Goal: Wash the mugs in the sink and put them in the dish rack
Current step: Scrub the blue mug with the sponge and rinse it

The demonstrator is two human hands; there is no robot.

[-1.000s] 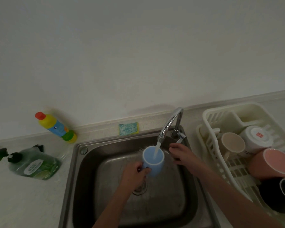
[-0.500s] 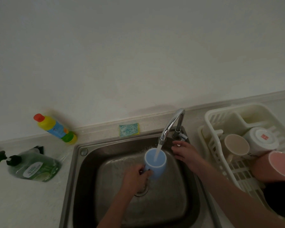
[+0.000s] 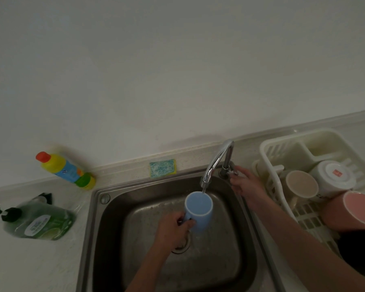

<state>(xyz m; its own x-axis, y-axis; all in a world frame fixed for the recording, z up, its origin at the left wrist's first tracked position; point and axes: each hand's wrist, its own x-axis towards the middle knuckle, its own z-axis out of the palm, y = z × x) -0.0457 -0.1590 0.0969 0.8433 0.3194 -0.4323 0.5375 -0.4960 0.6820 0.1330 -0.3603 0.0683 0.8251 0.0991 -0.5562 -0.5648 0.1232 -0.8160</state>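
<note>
Left hand [image 3: 173, 230] holds blue mug [image 3: 198, 209] under faucet [image 3: 217, 163]

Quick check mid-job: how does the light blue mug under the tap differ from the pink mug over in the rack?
The light blue mug is upright in the steel sink, gripped by the left hand; the pink mug lies tipped on its side in the white plastic dish rack, with no hand on it. A thin stream from the chrome tap falls at the blue mug's rim; none reaches the pink mug. Both are plain, single-coloured mugs.
</note>
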